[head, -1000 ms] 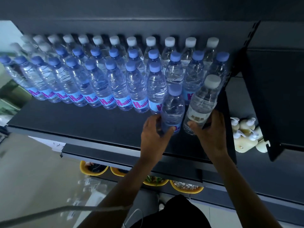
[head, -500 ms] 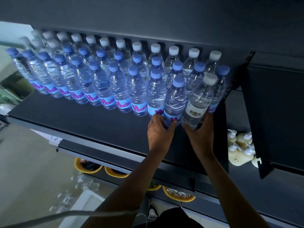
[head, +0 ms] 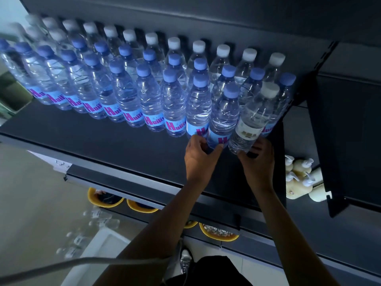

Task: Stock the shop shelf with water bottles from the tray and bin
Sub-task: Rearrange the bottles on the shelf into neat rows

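Blue caps in front and white caps behind fill the dark shelf [head: 123, 149] in close rows, running from the far left to the upright at its right end. At that right end the left hand [head: 199, 159] has its grip clamped round the foot of a blue-capped bottle [head: 223, 118], thumb on one side and fingers on the other. The right hand [head: 257, 162] has its grip wrapped round the foot of a white-capped bottle [head: 254, 120]. The two bottles stand touching side by side, hard up against the bottles behind them, and carry the front row [head: 132, 104] on toward the upright.

Holding them low looks deliberate: a push at the base should slide a tall, top-heavy bottle along without tipping it into its neighbours. The blue-capped one shows its printed label to the front, as the rest of the row does, which suits a shop display. I judge this the seating step, with only a release left for this pair, and plenty of bare shelf in front for further rows.

Below the shelf edge, down to the left, blurred clear bottles [head: 88, 230] lie beside a pale container [head: 107, 246]; whether that is the tray or the bin I cannot tell. Yellow bowls [head: 105, 200] sit on a lower level and cream pump bottles [head: 299, 178] stand lower right
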Demonstrator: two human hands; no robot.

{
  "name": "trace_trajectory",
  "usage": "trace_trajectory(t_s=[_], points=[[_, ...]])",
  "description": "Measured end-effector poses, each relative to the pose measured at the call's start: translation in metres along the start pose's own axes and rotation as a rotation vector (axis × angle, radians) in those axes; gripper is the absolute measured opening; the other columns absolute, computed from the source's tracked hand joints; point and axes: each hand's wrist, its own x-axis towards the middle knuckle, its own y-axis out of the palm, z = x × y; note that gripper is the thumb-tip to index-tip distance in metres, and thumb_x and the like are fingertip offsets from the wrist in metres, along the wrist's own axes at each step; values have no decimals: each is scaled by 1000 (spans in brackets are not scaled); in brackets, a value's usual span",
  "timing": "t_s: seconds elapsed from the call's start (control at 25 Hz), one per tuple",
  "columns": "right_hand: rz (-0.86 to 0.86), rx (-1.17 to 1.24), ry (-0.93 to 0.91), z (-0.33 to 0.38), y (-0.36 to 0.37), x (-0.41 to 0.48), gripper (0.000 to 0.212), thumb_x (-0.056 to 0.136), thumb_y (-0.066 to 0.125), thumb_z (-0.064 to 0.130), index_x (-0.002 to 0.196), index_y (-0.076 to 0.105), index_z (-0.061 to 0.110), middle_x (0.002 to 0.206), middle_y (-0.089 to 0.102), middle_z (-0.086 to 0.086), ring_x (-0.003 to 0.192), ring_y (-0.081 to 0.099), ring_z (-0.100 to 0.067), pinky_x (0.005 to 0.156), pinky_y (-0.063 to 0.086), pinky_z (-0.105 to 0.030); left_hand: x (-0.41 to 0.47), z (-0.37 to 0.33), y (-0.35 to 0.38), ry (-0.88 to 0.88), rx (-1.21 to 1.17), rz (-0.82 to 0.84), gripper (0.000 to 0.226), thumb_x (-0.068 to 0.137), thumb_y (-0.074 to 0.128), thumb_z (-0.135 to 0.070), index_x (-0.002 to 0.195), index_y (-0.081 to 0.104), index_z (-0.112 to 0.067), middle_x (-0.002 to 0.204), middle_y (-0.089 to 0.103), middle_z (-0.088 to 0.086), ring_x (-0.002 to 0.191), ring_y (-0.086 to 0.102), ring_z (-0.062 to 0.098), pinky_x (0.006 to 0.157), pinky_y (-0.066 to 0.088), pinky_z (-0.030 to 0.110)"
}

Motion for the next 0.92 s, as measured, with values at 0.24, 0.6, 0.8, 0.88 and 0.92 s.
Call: trace_trajectory(t_s=[0.24, 0.6, 0.8, 0.88, 0.92], points=[[-155, 124, -165, 26, 13, -45, 41, 87, 74, 13, 123, 54, 20, 118, 54, -12, 91, 61, -12, 75, 52, -22, -7, 18, -56, 148, -84, 7, 30, 81, 78, -33, 102, 59, -21, 101, 51, -16, 93, 54, 11, 78, 52, 25], [531, 190, -272, 91, 166, -204, 40, 92, 66, 12, 121, 58, 38, 111, 57, -16, 91, 61, -29, 83, 52, -28, -24, 174, -265, 37, 74, -399, 26, 88, 71, -37, 97, 59, -16, 98, 53, -2, 95, 52, 20, 84, 47, 43], [937, 53, -256, 40, 302, -316, 31, 89, 64, 13, 119, 59, 9, 107, 57, -7, 90, 60, -27, 75, 56, -39, -79, 345, -378, -325, 180, -613, 31, 87, 77, -33, 99, 57, -13, 97, 56, 1, 95, 52, 22, 82, 47, 50], [1064, -4, -294, -2, 364, -353, 33, 90, 64, 11, 121, 58, 4, 110, 54, -3, 93, 59, -24, 74, 55, -38, -101, 418, -408, -456, 198, -651, 37, 86, 75, -40, 103, 56, -13, 97, 56, 0, 95, 52, 21, 83, 47, 46], [1117, -33, -322, -26, 393, -368, 34, 90, 64, 10, 122, 58, 3, 112, 52, -2, 96, 59, -23, 74, 55, -41, -109, 452, -418, -498, 215, -662, 39, 85, 74, -42, 104, 56, -12, 97, 57, 1, 95, 52, 21, 83, 47, 44]])
